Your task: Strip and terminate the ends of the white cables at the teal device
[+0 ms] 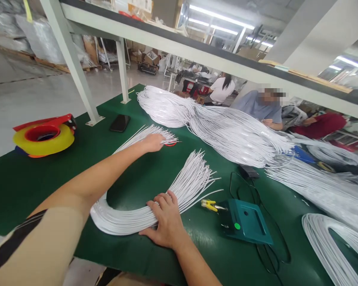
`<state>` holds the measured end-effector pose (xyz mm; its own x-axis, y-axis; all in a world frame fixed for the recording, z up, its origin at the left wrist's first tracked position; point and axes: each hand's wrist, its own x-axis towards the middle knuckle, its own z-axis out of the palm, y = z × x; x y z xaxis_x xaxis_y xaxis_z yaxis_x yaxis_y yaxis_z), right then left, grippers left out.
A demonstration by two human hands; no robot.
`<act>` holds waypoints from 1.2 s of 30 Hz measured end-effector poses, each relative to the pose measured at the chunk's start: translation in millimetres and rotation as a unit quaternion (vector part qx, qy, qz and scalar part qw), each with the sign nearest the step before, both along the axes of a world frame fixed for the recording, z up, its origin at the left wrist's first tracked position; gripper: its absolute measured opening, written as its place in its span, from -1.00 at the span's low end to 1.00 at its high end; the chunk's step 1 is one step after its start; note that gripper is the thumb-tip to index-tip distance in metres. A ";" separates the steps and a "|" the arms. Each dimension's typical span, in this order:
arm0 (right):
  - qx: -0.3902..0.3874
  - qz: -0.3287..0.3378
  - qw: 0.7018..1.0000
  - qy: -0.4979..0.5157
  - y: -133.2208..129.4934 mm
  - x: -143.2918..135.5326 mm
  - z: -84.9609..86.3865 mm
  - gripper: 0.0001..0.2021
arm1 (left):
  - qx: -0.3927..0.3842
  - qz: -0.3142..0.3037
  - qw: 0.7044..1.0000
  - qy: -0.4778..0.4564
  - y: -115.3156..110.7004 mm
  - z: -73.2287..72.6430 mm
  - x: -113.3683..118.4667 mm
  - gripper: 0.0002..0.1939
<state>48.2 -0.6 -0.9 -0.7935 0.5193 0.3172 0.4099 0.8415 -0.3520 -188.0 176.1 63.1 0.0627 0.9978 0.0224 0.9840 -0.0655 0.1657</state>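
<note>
A thick bundle of white cables lies bent in a U on the green table. My right hand rests over its near arm with the fingers spread, just behind the fanned cable ends. Farther off, my left hand is at the other end of the same bundle, beside a red ring-shaped thing; its fingers are hidden among the cable tips. To the right of my right hand stands a teal device with a yellow-handled tool at its left side.
A yellow tape roll in a red dispenser sits at the left, a black phone near the shelf leg. Large white cable bundles line the far side. Another coil lies at right. People sit beyond the table.
</note>
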 end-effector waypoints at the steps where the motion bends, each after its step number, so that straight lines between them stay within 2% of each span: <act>1: 0.001 -0.001 1.000 0.001 0.1 0.1 -1.3 -0.32 | -0.010 -0.011 1.000 0.006 11.4 -6.8 14.8 -0.63; 3: 0.005 -0.001 1.000 0.006 0.2 0.2 -4.3 -0.31 | -0.022 -0.018 0.999 0.023 31.8 -20.7 41.3 -0.67; 6: 0.003 0.000 1.000 0.017 0.7 0.2 -6.8 -0.31 | -0.005 -0.004 0.999 0.049 51.9 -38.1 70.8 -0.61; 10: -0.010 0.005 1.000 0.013 2.8 -0.1 -4.5 -0.33 | 0.019 0.002 0.998 0.055 55.7 -51.7 90.8 -0.61; 15: -0.014 0.017 1.000 0.016 6.1 -0.4 -2.7 -0.35 | 0.041 0.007 0.998 0.040 40.3 -56.4 92.2 -0.65; 19: -0.006 0.016 1.000 0.016 5.8 0.1 -6.5 -0.32 | 0.049 0.019 0.999 0.009 29.9 -54.6 84.9 -0.59; 26: 0.023 0.010 0.999 0.025 -0.1 1.0 -11.4 -0.28 | 0.042 0.032 0.992 -0.114 19.6 -52.0 86.4 -0.70; 29: 0.033 0.010 0.999 0.017 -0.8 1.4 -12.0 -0.26 | 0.036 0.046 0.977 -0.206 21.4 -41.4 90.3 -0.77; 31: 0.039 0.010 0.999 0.013 -0.6 1.7 -11.5 -0.25 | 0.026 0.052 0.958 -0.281 24.7 -26.2 89.6 -0.80; 34: 0.042 0.015 0.999 0.014 -0.2 1.7 -9.3 -0.26 | 0.015 0.050 0.913 -0.404 30.0 10.7 76.0 -0.71; 36: 0.037 0.013 0.999 0.016 -0.1 1.4 -7.2 -0.29 | 0.025 0.041 0.881 -0.471 32.9 41.4 55.5 -0.62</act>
<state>49.6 -0.7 -8.1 -0.7953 0.4724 0.3799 0.3766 0.8761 -0.3011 -132.5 208.9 104.5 -0.0792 0.9944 0.0699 0.4134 -0.0310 0.9100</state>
